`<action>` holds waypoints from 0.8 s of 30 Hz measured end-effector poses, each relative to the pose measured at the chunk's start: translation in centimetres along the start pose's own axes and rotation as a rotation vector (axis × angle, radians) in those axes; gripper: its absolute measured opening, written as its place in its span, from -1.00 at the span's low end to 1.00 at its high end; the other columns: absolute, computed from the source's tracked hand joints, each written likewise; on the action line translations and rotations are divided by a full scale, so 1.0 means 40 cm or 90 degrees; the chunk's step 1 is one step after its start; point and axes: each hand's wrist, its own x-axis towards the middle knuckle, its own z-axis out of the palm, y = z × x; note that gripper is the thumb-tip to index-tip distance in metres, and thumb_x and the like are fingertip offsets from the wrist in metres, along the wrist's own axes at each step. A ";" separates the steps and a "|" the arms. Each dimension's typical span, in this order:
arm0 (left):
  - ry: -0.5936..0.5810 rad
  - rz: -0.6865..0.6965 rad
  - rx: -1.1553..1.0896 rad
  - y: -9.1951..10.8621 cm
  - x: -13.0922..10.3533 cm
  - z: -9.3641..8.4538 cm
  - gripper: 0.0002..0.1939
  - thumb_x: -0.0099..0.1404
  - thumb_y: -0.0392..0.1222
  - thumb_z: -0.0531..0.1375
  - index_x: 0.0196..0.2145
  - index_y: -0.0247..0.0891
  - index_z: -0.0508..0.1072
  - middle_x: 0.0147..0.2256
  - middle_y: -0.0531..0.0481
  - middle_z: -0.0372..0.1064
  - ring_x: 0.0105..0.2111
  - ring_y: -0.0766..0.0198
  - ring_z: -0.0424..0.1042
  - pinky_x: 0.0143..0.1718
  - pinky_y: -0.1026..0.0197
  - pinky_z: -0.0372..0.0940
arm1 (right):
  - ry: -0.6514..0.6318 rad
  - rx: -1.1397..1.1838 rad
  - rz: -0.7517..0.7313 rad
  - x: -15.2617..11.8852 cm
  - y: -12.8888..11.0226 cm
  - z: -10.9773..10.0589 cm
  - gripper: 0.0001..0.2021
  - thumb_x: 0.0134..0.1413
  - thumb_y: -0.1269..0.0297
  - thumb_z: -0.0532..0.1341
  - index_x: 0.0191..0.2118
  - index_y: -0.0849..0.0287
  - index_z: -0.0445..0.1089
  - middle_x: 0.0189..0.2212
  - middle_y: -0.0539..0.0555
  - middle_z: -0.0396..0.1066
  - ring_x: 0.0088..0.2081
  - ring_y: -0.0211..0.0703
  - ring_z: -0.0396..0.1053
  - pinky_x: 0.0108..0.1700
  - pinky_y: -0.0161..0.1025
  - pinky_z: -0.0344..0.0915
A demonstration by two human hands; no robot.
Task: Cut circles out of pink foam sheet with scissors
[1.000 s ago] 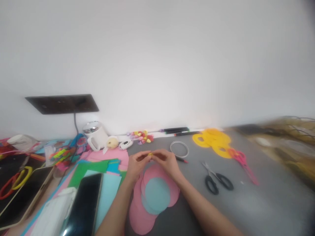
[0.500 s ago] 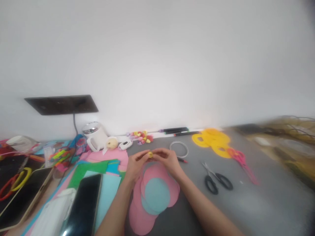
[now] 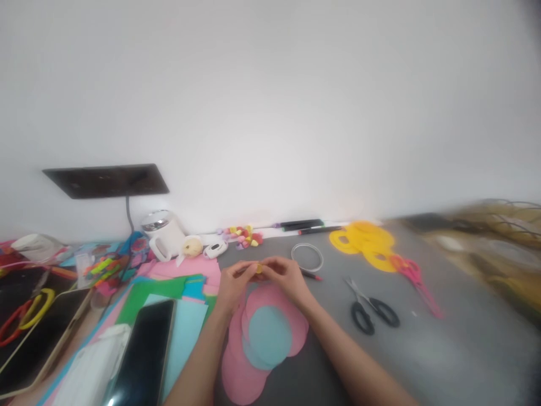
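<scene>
Between the fingertips of my left hand (image 3: 235,281) and my right hand (image 3: 285,276) is a small yellow piece (image 3: 258,269), perhaps rolled paper; its exact shape is too small to make out. Both hands are closed in a pinch on it, thumbs toward me. Just below them lie overlapping pink paper circles (image 3: 246,379) with light blue circles (image 3: 270,336) on top. Beyond my fingers, a little cluster of coloured curled pieces (image 3: 243,234) in yellow, red and lilac rests near the wall.
Black-handled scissors (image 3: 372,309), pink scissors (image 3: 416,282) and yellow paper rings (image 3: 366,242) lie to the right. A pale ring (image 3: 307,257) sits beyond my right hand. On the left are a phone (image 3: 146,349), coloured sheets (image 3: 190,327) and a white mug (image 3: 167,239).
My fingers have shifted very slightly around the yellow piece, which shows a little less between them. Everything else stays in place.
</scene>
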 end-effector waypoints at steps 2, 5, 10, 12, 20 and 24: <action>0.008 -0.005 -0.007 -0.001 0.001 -0.001 -0.75 0.04 -0.08 0.30 -0.36 -0.30 0.57 -0.41 -0.07 0.50 -0.42 0.23 0.46 -0.32 0.17 0.41 | -0.005 0.003 0.000 0.000 0.000 -0.001 -0.74 -0.10 0.10 0.29 -0.38 0.22 0.48 -0.42 0.10 0.53 -0.35 -0.09 0.48 -0.24 -0.17 0.42; 0.003 -0.014 -0.015 -0.003 0.001 -0.002 -0.73 0.05 -0.06 0.30 -0.34 -0.31 0.56 -0.38 -0.10 0.52 -0.40 0.20 0.48 -0.29 0.14 0.41 | 0.000 -0.002 0.007 0.000 0.000 -0.003 -0.74 -0.09 0.11 0.29 -0.38 0.22 0.49 -0.41 0.10 0.53 -0.35 -0.10 0.47 -0.23 -0.17 0.41; -0.015 -0.022 -0.036 -0.009 0.002 -0.001 -0.70 0.05 -0.04 0.30 -0.33 -0.33 0.56 -0.32 -0.14 0.53 -0.36 0.15 0.50 -0.22 0.08 0.40 | 0.018 -0.011 0.014 0.001 -0.001 -0.004 -0.74 -0.13 0.11 0.31 -0.39 0.23 0.49 -0.42 0.10 0.53 -0.36 -0.11 0.47 -0.25 -0.18 0.40; -0.020 -0.026 -0.042 -0.008 0.001 -0.001 -0.69 0.05 -0.03 0.29 -0.33 -0.33 0.56 -0.30 -0.14 0.53 -0.35 0.14 0.51 -0.20 0.06 0.40 | 0.021 -0.014 0.015 0.002 0.000 -0.004 -0.74 -0.14 0.11 0.31 -0.40 0.22 0.49 -0.43 0.10 0.53 -0.37 -0.11 0.46 -0.26 -0.18 0.41; -0.006 -0.035 -0.041 -0.006 0.000 -0.001 -0.67 0.03 -0.03 0.31 -0.32 -0.33 0.55 -0.32 -0.15 0.53 -0.33 0.10 0.52 -0.15 -0.01 0.39 | 0.025 -0.009 0.005 0.004 0.006 -0.004 -0.74 -0.11 0.09 0.28 -0.42 0.22 0.47 -0.43 0.09 0.52 -0.36 -0.11 0.46 -0.27 -0.18 0.40; 0.006 -0.041 -0.012 -0.004 0.000 -0.002 -0.65 -0.02 -0.08 0.35 -0.28 -0.32 0.55 -0.30 -0.16 0.53 -0.34 0.09 0.52 -0.15 0.00 0.38 | 0.024 0.002 0.007 0.003 0.009 -0.005 -0.73 -0.16 0.09 0.32 -0.41 0.20 0.45 -0.45 0.07 0.51 -0.38 -0.12 0.46 -0.28 -0.18 0.40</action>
